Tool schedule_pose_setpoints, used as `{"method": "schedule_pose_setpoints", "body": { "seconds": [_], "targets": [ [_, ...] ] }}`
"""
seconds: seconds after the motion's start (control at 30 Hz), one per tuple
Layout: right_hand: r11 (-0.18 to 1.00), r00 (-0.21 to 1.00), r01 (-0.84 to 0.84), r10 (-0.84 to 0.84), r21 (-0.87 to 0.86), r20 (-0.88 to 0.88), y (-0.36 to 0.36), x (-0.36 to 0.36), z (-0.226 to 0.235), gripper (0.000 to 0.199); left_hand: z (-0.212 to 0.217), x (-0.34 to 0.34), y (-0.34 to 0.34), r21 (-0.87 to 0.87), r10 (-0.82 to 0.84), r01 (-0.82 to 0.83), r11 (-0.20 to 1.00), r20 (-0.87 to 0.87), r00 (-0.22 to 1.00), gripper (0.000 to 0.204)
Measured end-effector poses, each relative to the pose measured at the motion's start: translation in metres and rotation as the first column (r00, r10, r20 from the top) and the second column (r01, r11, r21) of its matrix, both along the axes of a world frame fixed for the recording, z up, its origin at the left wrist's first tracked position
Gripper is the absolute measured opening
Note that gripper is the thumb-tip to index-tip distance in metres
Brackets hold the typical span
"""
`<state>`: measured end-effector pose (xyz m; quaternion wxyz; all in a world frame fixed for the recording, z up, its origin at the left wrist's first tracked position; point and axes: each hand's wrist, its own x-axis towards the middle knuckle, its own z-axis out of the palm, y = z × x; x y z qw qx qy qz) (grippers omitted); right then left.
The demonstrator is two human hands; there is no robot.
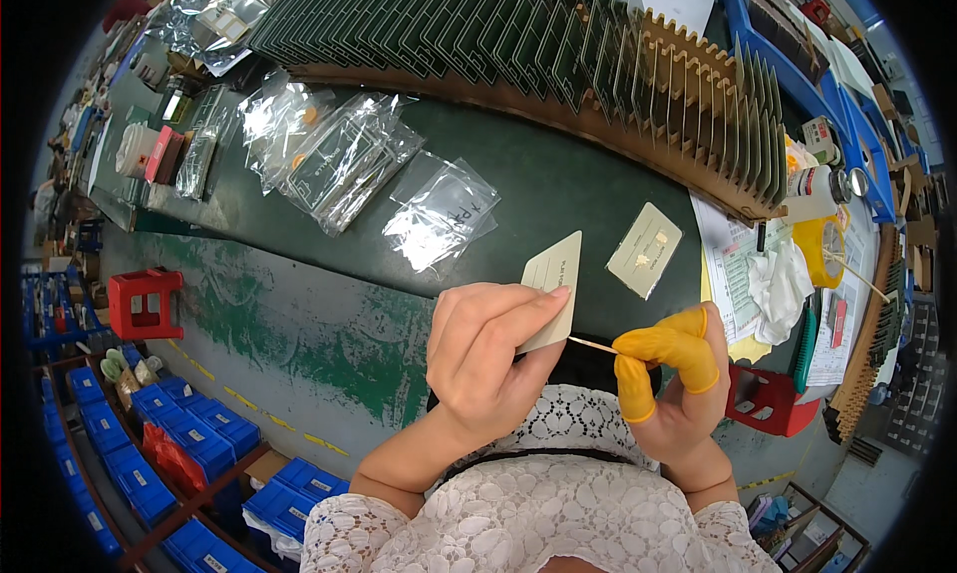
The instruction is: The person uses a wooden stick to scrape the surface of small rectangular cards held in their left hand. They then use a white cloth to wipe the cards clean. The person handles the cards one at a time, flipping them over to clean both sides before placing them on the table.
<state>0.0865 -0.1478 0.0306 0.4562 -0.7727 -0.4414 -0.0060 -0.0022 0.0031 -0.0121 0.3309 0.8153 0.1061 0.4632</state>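
- Left hand (483,359), centre of frame: fingers closed on a small pale card (554,286), pinched along its lower left edge, thumb on the face. Card is held in the air above the dark green worktop (558,179), tilted, printed side up.
- Right hand (678,374), just right of centre: thumb and forefinger wear yellow finger cots (666,346) and are closed on a thin wooden stick (592,345). Stick tip meets the card's lower right edge.
- Judgement: the step in hand is fine work with the stick tip at the card edge. To do it well, keep the card steady, grip away from the worked edge, and hold the stick short for control.
- Light pressure is advised; the stick looks slender and could snap or skid across the face.
- A second pale card (646,249) lies flat on the worktop, right of centre, well apart from both hands.
- Clear plastic bags (439,214) lie upper centre; a slotted wooden rack of green boards (638,75) runs along the top of the frame.
- Right edge: papers (733,264), a crumpled white cloth (783,284), a yellow tape roll (822,249).
- Red stool (145,302) on the floor, left of frame.
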Motion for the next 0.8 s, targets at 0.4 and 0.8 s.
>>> {"method": "schedule_pose_setpoints", "body": {
  "seconds": [0.4, 0.8],
  "targets": [
    [0.964, 0.951, 0.264, -0.257, -0.014, 0.174, -0.013, 0.025, -0.019, 0.022, 0.004, 0.0, 0.001, -0.128, 0.045, -0.049, 0.991, -0.035, 0.998, 0.032],
    [0.919, 0.911, 0.313, -0.217, -0.242, 0.351, -0.038, 0.049, -0.054, 0.021, 0.003, 0.002, -0.001, -0.219, -0.02, 0.009, 0.976, -0.05, 0.999, 0.03]
  ]
}}
